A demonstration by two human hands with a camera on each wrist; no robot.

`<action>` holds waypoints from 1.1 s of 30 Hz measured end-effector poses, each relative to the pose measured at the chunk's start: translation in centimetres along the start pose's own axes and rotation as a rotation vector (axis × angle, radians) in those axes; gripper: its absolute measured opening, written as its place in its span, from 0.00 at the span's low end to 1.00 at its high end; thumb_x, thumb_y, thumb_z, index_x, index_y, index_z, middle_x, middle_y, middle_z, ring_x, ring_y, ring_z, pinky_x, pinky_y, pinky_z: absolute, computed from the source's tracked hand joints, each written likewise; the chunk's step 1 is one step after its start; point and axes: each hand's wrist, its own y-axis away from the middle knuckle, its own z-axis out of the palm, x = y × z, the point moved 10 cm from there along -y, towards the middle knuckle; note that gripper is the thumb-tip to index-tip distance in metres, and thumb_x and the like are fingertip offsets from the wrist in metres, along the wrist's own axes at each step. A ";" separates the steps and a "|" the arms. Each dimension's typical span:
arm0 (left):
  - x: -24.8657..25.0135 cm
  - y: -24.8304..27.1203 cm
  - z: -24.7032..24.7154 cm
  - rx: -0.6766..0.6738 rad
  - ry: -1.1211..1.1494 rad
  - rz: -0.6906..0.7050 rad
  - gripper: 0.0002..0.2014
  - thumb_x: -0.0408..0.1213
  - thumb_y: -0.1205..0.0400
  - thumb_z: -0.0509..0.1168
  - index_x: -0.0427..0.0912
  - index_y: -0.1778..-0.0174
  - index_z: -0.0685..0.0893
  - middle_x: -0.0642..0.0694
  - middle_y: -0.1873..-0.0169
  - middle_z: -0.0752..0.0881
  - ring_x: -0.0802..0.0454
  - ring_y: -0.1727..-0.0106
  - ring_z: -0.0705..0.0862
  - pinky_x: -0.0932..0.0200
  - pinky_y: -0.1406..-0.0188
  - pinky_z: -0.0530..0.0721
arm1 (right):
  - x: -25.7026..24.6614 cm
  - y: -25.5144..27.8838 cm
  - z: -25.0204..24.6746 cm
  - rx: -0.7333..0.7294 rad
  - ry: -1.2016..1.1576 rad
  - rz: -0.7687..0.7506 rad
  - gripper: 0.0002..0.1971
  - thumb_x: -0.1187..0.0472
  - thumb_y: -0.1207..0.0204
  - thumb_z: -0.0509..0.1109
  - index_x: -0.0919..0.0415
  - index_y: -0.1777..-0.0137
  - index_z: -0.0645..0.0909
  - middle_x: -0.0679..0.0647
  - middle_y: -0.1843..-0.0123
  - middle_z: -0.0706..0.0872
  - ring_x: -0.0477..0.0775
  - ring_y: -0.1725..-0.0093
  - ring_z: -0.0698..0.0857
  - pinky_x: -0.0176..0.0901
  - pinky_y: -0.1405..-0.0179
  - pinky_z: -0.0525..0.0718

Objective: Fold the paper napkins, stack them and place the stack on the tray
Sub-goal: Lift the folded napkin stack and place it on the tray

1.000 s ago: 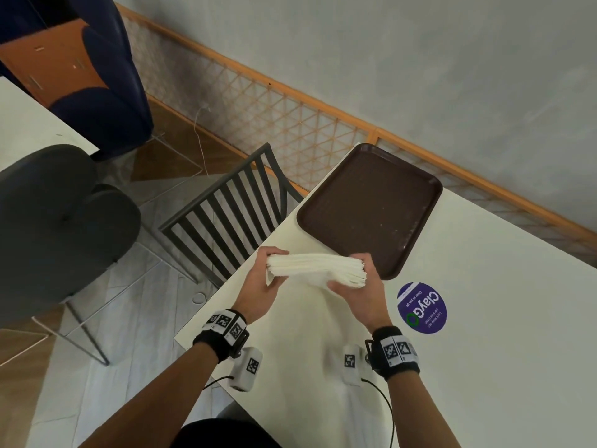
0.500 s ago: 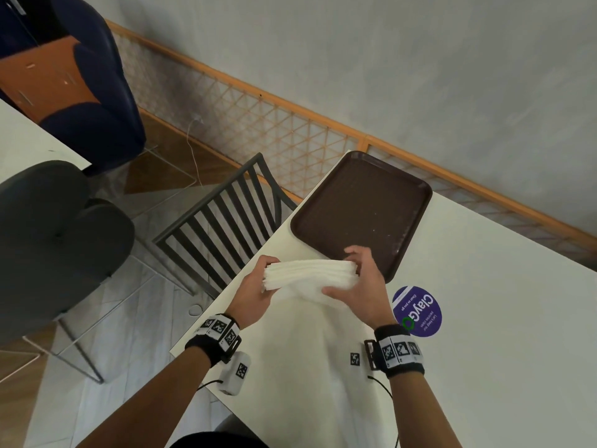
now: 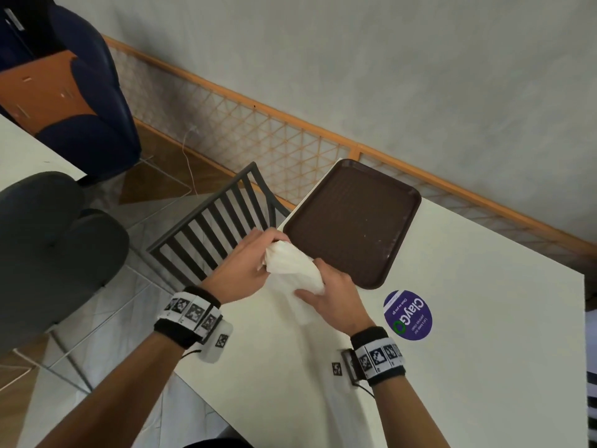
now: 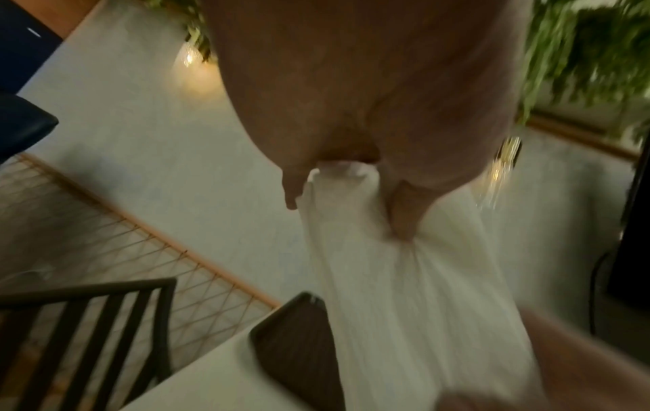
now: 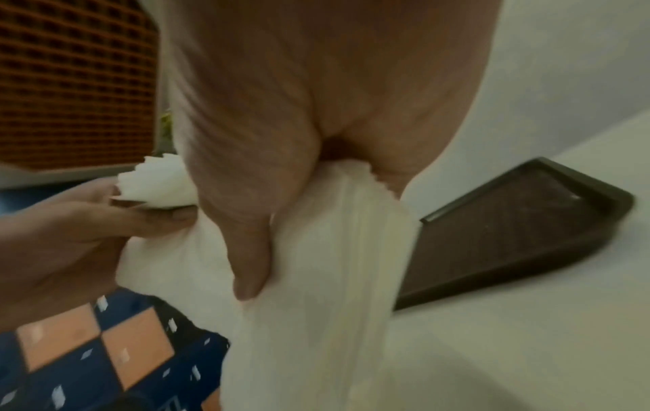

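A stack of white paper napkins (image 3: 292, 268) hangs in the air between both hands, just off the near left corner of the brown tray (image 3: 352, 218). My left hand (image 3: 248, 270) grips its far end, thumb pressed into the paper (image 4: 404, 219). My right hand (image 3: 326, 295) grips the near end from the other side, thumb across the stack (image 5: 249, 261). The napkin stack (image 5: 316, 278) is tilted, running from far left to near right. The tray (image 5: 510, 230) lies bare on the white table (image 3: 468, 367); the tray's corner (image 4: 295, 347) shows under the stack.
A dark slatted chair (image 3: 219, 234) stands against the table's left edge, close to my left hand. A round purple sticker (image 3: 407, 315) lies on the table right of my right hand. A grey padded seat (image 3: 55, 247) is further left on the floor.
Both hands have carried the stack up and toward the tray's near corner. The stack has turned from lying level across the view to slanting from far left to near right.
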 end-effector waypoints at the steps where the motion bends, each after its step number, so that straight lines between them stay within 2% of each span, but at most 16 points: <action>1: 0.9 -0.3 -0.9 0.016 0.017 0.014 0.25 0.31 0.16 0.76 0.62 0.31 0.77 0.60 0.38 0.82 0.59 0.34 0.81 0.44 0.32 0.85 | 0.4 0.6 -0.9 0.032 -0.095 0.007 0.21 0.43 0.20 0.82 0.48 0.33 0.82 0.43 0.43 0.90 0.47 0.45 0.89 0.54 0.44 0.89; 3: 2.7 -0.9 -2.5 0.098 0.081 0.001 0.25 0.37 0.17 0.78 0.61 0.29 0.78 0.63 0.34 0.82 0.63 0.30 0.81 0.47 0.29 0.84 | 0.9 1.7 -2.8 0.087 -0.269 0.038 0.19 0.46 0.20 0.84 0.47 0.33 0.85 0.41 0.43 0.92 0.44 0.44 0.90 0.47 0.42 0.89; 5: 3.9 -1.1 -3.4 0.235 0.215 -0.053 0.28 0.43 0.19 0.80 0.60 0.25 0.76 0.64 0.29 0.81 0.65 0.26 0.79 0.56 0.27 0.82 | 0.9 2.6 -4.5 0.131 -0.434 0.080 0.23 0.52 0.20 0.86 0.46 0.27 0.85 0.41 0.37 0.94 0.43 0.38 0.92 0.42 0.39 0.89; 7: 4.6 -1.1 -2.7 0.325 0.428 -0.109 0.36 0.47 0.20 0.82 0.56 0.18 0.71 0.63 0.24 0.78 0.66 0.22 0.77 0.58 0.24 0.79 | 0.8 3.1 -5.8 0.179 -0.631 0.121 0.28 0.57 0.21 0.86 0.49 0.22 0.83 0.42 0.32 0.93 0.44 0.32 0.91 0.45 0.33 0.90; 8: 4.8 -1.2 -1.5 0.333 0.534 -0.157 0.38 0.50 0.20 0.81 0.56 0.17 0.69 0.63 0.23 0.78 0.67 0.22 0.77 0.57 0.24 0.80 | 0.5 3.3 -6.6 0.211 -0.717 0.127 0.30 0.59 0.20 0.86 0.49 0.20 0.82 0.43 0.30 0.92 0.45 0.30 0.91 0.47 0.31 0.90; 10: 4.8 -1.8 1.7 0.276 0.658 -0.284 0.38 0.57 0.21 0.79 0.57 0.18 0.69 0.65 0.27 0.81 0.71 0.28 0.81 0.55 0.27 0.84 | 0.1 3.2 -8.1 0.280 -0.827 0.108 0.31 0.61 0.20 0.85 0.47 0.19 0.80 0.42 0.28 0.91 0.46 0.29 0.90 0.46 0.32 0.91; 12: 4.3 -2.3 5.2 0.189 0.742 -0.402 0.36 0.63 0.20 0.76 0.57 0.19 0.72 0.62 0.32 0.86 0.66 0.32 0.86 0.49 0.29 0.88 | 0.1 3.0 -8.5 0.309 -0.879 0.115 0.30 0.60 0.19 0.84 0.40 0.22 0.78 0.36 0.30 0.90 0.42 0.29 0.90 0.42 0.36 0.92; 14: 3.9 -3.1 7.7 0.135 0.805 -0.440 0.31 0.63 0.17 0.72 0.56 0.21 0.76 0.59 0.33 0.90 0.59 0.33 0.89 0.43 0.30 0.89 | 0.7 2.8 -8.3 0.326 -0.897 0.147 0.29 0.59 0.18 0.83 0.36 0.25 0.76 0.31 0.32 0.89 0.38 0.30 0.89 0.38 0.38 0.91; 18: 2.5 -5.7 9.9 0.093 0.721 -0.465 0.16 0.58 0.09 0.62 0.54 0.31 0.80 0.52 0.37 0.91 0.53 0.35 0.90 0.38 0.30 0.88 | 3.9 1.7 -7.6 0.382 -0.940 0.262 0.26 0.53 0.15 0.81 0.43 0.22 0.76 0.35 0.32 0.90 0.39 0.32 0.90 0.38 0.41 0.91; 21: 1.1 -8.7 11.4 0.034 0.636 -0.478 0.16 0.57 0.06 0.57 0.50 0.33 0.80 0.47 0.38 0.89 0.50 0.35 0.88 0.37 0.28 0.86 | 6.8 0.1 -7.2 0.425 -0.932 0.375 0.25 0.48 0.12 0.77 0.43 0.19 0.74 0.35 0.31 0.89 0.39 0.32 0.89 0.40 0.38 0.91; 25: 0.0 -14.6 12.4 -0.018 0.520 -0.435 0.16 0.52 0.04 0.55 0.46 0.34 0.82 0.45 0.41 0.89 0.48 0.38 0.88 0.37 0.28 0.85 | 11.4 -4.1 -7.5 0.488 -0.891 0.499 0.28 0.44 0.12 0.75 0.47 0.15 0.73 0.39 0.27 0.88 0.43 0.30 0.88 0.54 0.25 0.88; 27: -0.7 -18.2 12.6 -0.047 0.456 -0.395 0.16 0.50 0.04 0.55 0.44 0.37 0.82 0.46 0.45 0.88 0.47 0.41 0.88 0.35 0.31 0.85 | 13.2 -6.5 -8.4 0.530 -0.868 0.546 0.29 0.45 0.12 0.74 0.49 0.15 0.73 0.42 0.26 0.87 0.45 0.29 0.88 0.57 0.24 0.87; 28: -1.0 -20.1 12.6 -0.050 0.417 -0.366 0.15 0.49 0.04 0.55 0.43 0.38 0.82 0.45 0.46 0.88 0.46 0.43 0.88 0.34 0.32 0.85 | 14.0 -7.8 -9.0 0.554 -0.860 0.551 0.28 0.46 0.11 0.74 0.50 0.15 0.73 0.43 0.26 0.87 0.45 0.30 0.88 0.55 0.25 0.88; 31: -1.7 -25.3 12.6 -0.057 0.334 -0.280 0.18 0.50 0.04 0.55 0.43 0.30 0.82 0.45 0.40 0.88 0.45 0.39 0.87 0.36 0.32 0.84 | 16.2 -11.2 -10.3 0.621 -0.856 0.547 0.28 0.48 0.11 0.74 0.52 0.15 0.73 0.44 0.27 0.87 0.44 0.32 0.89 0.48 0.31 0.89; 33: -2.6 -27.7 13.3 -0.089 0.287 -0.269 0.20 0.50 0.04 0.55 0.44 0.23 0.81 0.45 0.33 0.87 0.46 0.34 0.86 0.40 0.29 0.83 | 18.2 -12.9 -9.9 0.597 -0.836 0.610 0.30 0.46 0.11 0.73 0.52 0.13 0.71 0.46 0.24 0.87 0.48 0.31 0.88 0.51 0.30 0.88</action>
